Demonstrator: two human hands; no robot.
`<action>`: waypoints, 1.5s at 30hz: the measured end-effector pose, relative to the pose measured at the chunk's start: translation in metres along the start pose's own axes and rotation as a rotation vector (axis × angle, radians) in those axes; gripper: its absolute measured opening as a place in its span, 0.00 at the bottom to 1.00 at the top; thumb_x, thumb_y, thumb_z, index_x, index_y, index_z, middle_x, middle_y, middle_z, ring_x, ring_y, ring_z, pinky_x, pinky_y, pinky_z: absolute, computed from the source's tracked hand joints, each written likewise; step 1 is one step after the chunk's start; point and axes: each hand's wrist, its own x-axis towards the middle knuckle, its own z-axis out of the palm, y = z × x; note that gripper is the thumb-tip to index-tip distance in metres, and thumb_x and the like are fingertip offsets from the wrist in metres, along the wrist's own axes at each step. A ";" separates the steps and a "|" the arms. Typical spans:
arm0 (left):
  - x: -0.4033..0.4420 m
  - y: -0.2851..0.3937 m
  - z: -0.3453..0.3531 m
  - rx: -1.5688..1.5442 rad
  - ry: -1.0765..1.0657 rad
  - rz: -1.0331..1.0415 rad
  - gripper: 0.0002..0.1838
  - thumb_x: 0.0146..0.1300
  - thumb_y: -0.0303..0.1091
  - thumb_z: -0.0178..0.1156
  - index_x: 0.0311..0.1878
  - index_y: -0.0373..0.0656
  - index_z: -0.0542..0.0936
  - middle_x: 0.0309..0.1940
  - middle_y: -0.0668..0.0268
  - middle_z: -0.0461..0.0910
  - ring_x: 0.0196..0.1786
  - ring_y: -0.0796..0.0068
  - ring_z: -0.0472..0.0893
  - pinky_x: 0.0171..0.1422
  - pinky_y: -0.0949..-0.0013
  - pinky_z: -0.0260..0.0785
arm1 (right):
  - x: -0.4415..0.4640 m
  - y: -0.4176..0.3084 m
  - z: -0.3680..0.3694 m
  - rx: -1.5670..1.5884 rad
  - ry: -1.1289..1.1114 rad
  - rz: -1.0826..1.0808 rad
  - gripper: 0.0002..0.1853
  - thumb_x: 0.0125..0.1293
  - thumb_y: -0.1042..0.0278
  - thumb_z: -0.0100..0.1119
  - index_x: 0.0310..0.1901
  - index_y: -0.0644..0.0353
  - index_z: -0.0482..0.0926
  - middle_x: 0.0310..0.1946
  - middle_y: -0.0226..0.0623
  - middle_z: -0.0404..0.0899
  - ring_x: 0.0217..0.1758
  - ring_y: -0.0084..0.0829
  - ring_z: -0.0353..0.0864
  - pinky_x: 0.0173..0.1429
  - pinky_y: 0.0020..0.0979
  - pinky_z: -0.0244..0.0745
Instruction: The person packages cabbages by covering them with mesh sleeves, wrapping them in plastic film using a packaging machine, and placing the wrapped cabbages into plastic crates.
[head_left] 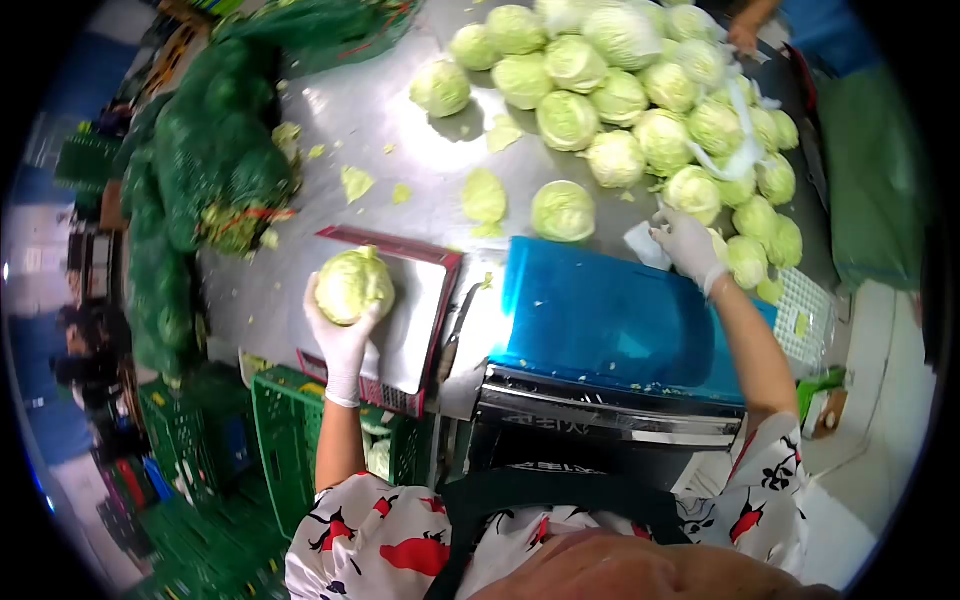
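Note:
My left hand (343, 340), in a white glove, is closed around a round pale green cabbage (352, 288). It holds the cabbage over the left part of a flat metal plate (408, 325) with a red frame. My right hand (690, 247), also gloved, is at the far edge of a machine with a blue translucent cover (610, 310). Its bent fingers appear to pinch a small pale sheet (647, 246); the contact is partly hidden. Just beyond that hand sits a cabbage (692, 194) at the pile's near edge. Another single cabbage (563, 211) rests behind the machine.
Many cabbages (575, 65) are heaped at the back right of the metal table (330, 110). Loose leaves (484, 195) lie about. Full green net sacks (215, 140) line the left side. Green crates (285, 430) stand below left. Another person's hand (743, 38) shows at the far right.

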 end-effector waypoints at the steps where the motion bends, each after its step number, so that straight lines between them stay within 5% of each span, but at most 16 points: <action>1: -0.012 -0.005 -0.012 0.125 -0.026 0.017 0.55 0.41 0.41 0.81 0.71 0.34 0.60 0.64 0.50 0.67 0.67 0.56 0.70 0.73 0.58 0.63 | 0.021 0.011 0.012 -0.147 -0.055 -0.032 0.13 0.64 0.61 0.61 0.44 0.59 0.82 0.38 0.48 0.84 0.47 0.49 0.84 0.49 0.42 0.77; 4: -0.025 0.032 -0.021 0.426 -0.094 0.115 0.57 0.39 0.46 0.82 0.71 0.36 0.61 0.65 0.43 0.64 0.70 0.46 0.66 0.75 0.53 0.60 | 0.069 0.034 0.057 -0.495 -0.173 -0.111 0.14 0.63 0.57 0.62 0.41 0.59 0.84 0.38 0.47 0.85 0.50 0.49 0.84 0.53 0.40 0.78; 9: -0.035 0.034 -0.016 0.299 -0.131 0.011 0.55 0.44 0.46 0.79 0.73 0.39 0.60 0.69 0.40 0.60 0.74 0.43 0.61 0.76 0.51 0.59 | 0.067 0.013 0.061 -0.609 -0.468 -0.202 0.18 0.64 0.53 0.61 0.45 0.61 0.81 0.42 0.53 0.84 0.52 0.51 0.83 0.62 0.35 0.73; 12: -0.038 0.033 -0.012 0.288 -0.024 -0.033 0.56 0.45 0.46 0.79 0.75 0.38 0.58 0.69 0.41 0.61 0.73 0.44 0.62 0.75 0.51 0.60 | 0.086 0.051 0.063 -0.490 -0.094 -0.377 0.20 0.70 0.52 0.54 0.52 0.61 0.77 0.39 0.55 0.84 0.46 0.54 0.84 0.61 0.39 0.72; 14: -0.047 0.038 -0.016 0.400 0.083 0.017 0.56 0.47 0.44 0.77 0.76 0.38 0.56 0.68 0.44 0.64 0.71 0.46 0.67 0.74 0.53 0.62 | 0.088 0.044 0.038 -0.346 0.200 -0.356 0.20 0.73 0.55 0.52 0.53 0.64 0.76 0.42 0.55 0.83 0.43 0.52 0.84 0.57 0.39 0.74; 17: -0.071 0.066 -0.027 0.271 0.135 0.199 0.52 0.51 0.40 0.75 0.75 0.38 0.57 0.67 0.46 0.66 0.69 0.49 0.70 0.73 0.55 0.63 | 0.022 -0.058 -0.066 0.472 0.520 -0.231 0.19 0.75 0.61 0.51 0.57 0.68 0.74 0.46 0.45 0.82 0.43 0.33 0.83 0.46 0.33 0.77; 19: -0.093 0.090 -0.016 -0.016 0.095 0.149 0.37 0.58 0.35 0.69 0.70 0.37 0.68 0.64 0.54 0.73 0.68 0.61 0.73 0.74 0.60 0.62 | -0.013 -0.093 -0.099 1.122 0.383 -0.362 0.19 0.75 0.64 0.52 0.60 0.66 0.74 0.45 0.37 0.81 0.45 0.21 0.80 0.45 0.28 0.77; 21: -0.105 0.102 0.002 -0.237 -0.065 0.209 0.31 0.63 0.31 0.65 0.68 0.38 0.70 0.65 0.57 0.73 0.68 0.63 0.73 0.73 0.62 0.62 | -0.056 -0.110 -0.093 0.774 0.302 -0.371 0.17 0.76 0.65 0.51 0.59 0.66 0.75 0.44 0.35 0.80 0.43 0.21 0.79 0.45 0.26 0.76; 23: -0.113 0.123 0.027 -0.424 -0.207 0.154 0.30 0.67 0.31 0.62 0.70 0.38 0.68 0.67 0.57 0.72 0.70 0.64 0.71 0.75 0.63 0.60 | -0.115 -0.163 -0.067 0.930 0.071 -0.189 0.16 0.75 0.67 0.51 0.58 0.65 0.77 0.38 0.30 0.76 0.40 0.20 0.74 0.44 0.23 0.72; 26: -0.124 0.158 0.038 -0.522 -0.307 0.190 0.35 0.69 0.35 0.62 0.76 0.39 0.61 0.72 0.56 0.66 0.73 0.66 0.66 0.78 0.64 0.54 | -0.161 -0.202 0.002 1.069 -0.117 -0.346 0.09 0.70 0.71 0.56 0.46 0.66 0.80 0.54 0.39 0.80 0.56 0.26 0.77 0.64 0.31 0.70; 30: -0.144 0.163 0.035 -1.043 -0.489 -0.105 0.31 0.72 0.36 0.59 0.74 0.35 0.63 0.66 0.61 0.72 0.70 0.72 0.68 0.74 0.66 0.59 | -0.207 -0.243 0.040 0.504 0.480 -0.706 0.04 0.68 0.76 0.58 0.39 0.66 0.81 0.51 0.42 0.81 0.54 0.33 0.78 0.63 0.38 0.71; 34: -0.158 0.148 0.013 -1.053 -0.527 -0.245 0.23 0.74 0.38 0.57 0.66 0.35 0.71 0.57 0.65 0.78 0.60 0.75 0.75 0.67 0.68 0.66 | -0.208 -0.228 0.039 1.382 -0.013 -0.242 0.08 0.70 0.76 0.55 0.49 0.68 0.77 0.49 0.43 0.80 0.50 0.30 0.79 0.58 0.30 0.75; 36: -0.161 0.144 0.007 -1.348 -0.476 -0.157 0.21 0.75 0.39 0.56 0.63 0.36 0.72 0.56 0.64 0.78 0.58 0.74 0.77 0.65 0.68 0.68 | -0.200 -0.203 0.046 0.755 0.139 -0.618 0.11 0.72 0.75 0.55 0.51 0.71 0.78 0.48 0.38 0.79 0.48 0.26 0.79 0.56 0.26 0.75; 41: -0.162 0.139 -0.035 -1.652 -0.384 -0.316 0.17 0.77 0.39 0.49 0.59 0.35 0.72 0.51 0.58 0.80 0.53 0.66 0.81 0.62 0.62 0.75 | -0.239 -0.217 0.053 1.269 -0.654 -0.192 0.10 0.68 0.69 0.58 0.43 0.68 0.80 0.47 0.38 0.80 0.44 0.28 0.78 0.54 0.26 0.74; 43: -0.169 0.131 -0.045 -1.701 -0.600 -0.492 0.16 0.77 0.38 0.50 0.55 0.36 0.77 0.47 0.59 0.82 0.48 0.68 0.83 0.59 0.64 0.76 | -0.226 -0.199 0.048 1.171 -0.949 -0.344 0.11 0.64 0.66 0.58 0.41 0.66 0.79 0.45 0.39 0.79 0.43 0.30 0.77 0.52 0.30 0.74; 45: -0.190 0.119 -0.036 -1.104 -0.841 -0.288 0.14 0.77 0.42 0.49 0.44 0.41 0.78 0.38 0.71 0.80 0.41 0.79 0.79 0.49 0.72 0.74 | -0.214 -0.201 0.043 1.332 -0.898 -0.589 0.12 0.66 0.62 0.58 0.40 0.64 0.79 0.45 0.39 0.78 0.43 0.31 0.76 0.51 0.33 0.74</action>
